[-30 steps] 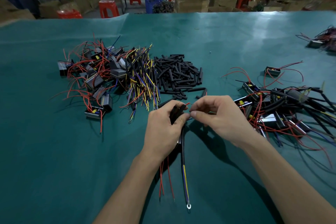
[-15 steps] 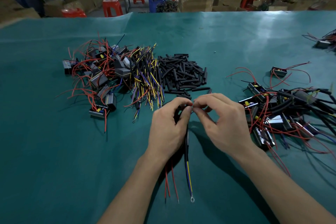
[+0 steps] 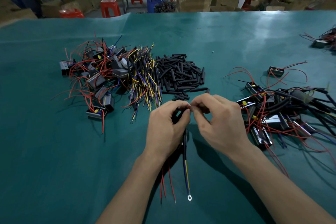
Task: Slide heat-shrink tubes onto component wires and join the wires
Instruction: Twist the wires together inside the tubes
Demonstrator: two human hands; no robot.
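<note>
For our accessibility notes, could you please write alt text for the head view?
Left hand and right hand pinch red wire ends together above a teal table. Behind lie black heat-shrink tubes.

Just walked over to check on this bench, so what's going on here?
A person is joining wires at a green table. The left hand grips a black sleeved lead with red wires hanging below; the right hand pinches a red wire tip against it. Loose heat-shrink tubes lie just beyond, unfinished components at left.
</note>
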